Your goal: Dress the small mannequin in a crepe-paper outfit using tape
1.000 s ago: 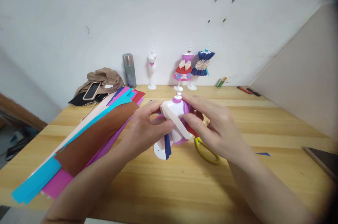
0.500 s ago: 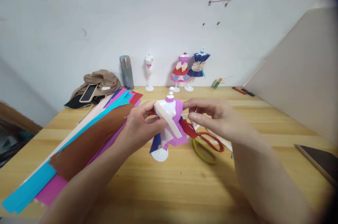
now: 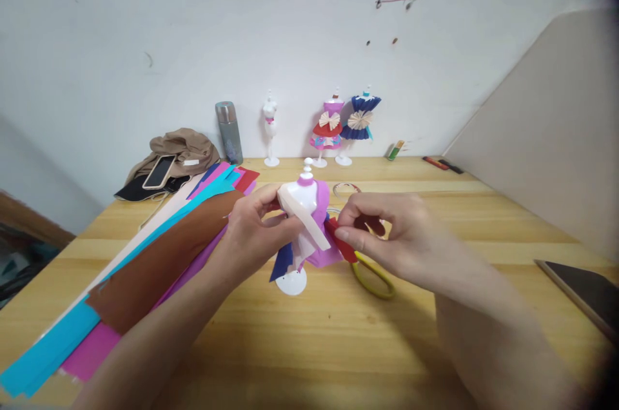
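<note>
A small white dress form (image 3: 304, 194) stands on its round base, dressed in purple paper (image 3: 322, 197) with a pale strip (image 3: 312, 226) slanting across the front. My left hand (image 3: 258, 223) is closed on the form's left side, thumb pressing the pale strip against it. Below that hand hangs a dark blue piece (image 3: 281, 263). My right hand (image 3: 387, 229) pinches at the edge of a red paper piece (image 3: 344, 244) on the form's right side. Scissors with a yellow handle (image 3: 372, 278) lie partly hidden beneath the right hand.
Coloured paper sheets (image 3: 169, 255) are piled at left, by a brown cap (image 3: 186, 146) and a phone (image 3: 160, 172). Along the wall stand a flask (image 3: 229, 133), a bare form (image 3: 271, 120) and two dressed forms (image 3: 329, 123). A tape roll (image 3: 347, 189) lies behind. A dark tablet-like object (image 3: 578, 297) is at right.
My right hand has come down from the purple paper at the form's shoulder to the red piece, closing its fingers there. It now covers the scissors' red handle. My left hand keeps its hold.
</note>
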A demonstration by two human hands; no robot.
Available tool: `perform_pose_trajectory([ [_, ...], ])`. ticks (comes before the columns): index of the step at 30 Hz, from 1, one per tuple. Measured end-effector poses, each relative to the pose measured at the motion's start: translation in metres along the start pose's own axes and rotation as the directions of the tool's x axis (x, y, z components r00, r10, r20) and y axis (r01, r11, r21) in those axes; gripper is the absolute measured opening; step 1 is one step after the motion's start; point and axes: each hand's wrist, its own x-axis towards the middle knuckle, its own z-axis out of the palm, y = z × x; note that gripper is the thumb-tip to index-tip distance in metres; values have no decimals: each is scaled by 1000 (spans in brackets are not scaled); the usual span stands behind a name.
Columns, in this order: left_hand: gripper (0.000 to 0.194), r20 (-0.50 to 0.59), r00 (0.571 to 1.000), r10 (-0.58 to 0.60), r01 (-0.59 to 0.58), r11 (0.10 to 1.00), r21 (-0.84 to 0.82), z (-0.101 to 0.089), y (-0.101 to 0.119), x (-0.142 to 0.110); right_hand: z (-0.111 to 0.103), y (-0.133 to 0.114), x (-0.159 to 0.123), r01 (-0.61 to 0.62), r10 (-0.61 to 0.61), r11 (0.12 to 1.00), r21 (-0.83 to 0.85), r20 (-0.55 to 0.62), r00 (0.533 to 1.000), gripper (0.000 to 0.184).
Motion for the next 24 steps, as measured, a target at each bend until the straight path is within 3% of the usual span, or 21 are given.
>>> perform_pose_trajectory([
  [4, 9, -14, 1000, 21, -21, 999, 24, 1, 2, -2, 4, -4, 1, 9, -11, 999, 38, 50, 999, 21],
  [10, 6, -8, 1000, 24, -24, 999, 36, 4, 8, -5, 11, -5, 5, 146, -147, 988, 52, 19, 989, 23],
  [17, 7, -22, 999, 27, -26, 998, 61, 6, 7, -5, 12, -8, 5, 156, -162, 981, 113, 46, 986, 23],
  [24, 6, -8, 1000, -2, 2, 1000, 1, 6, 6, -7, 15, -7, 0, 119, -120, 993, 23, 41, 992, 25],
])
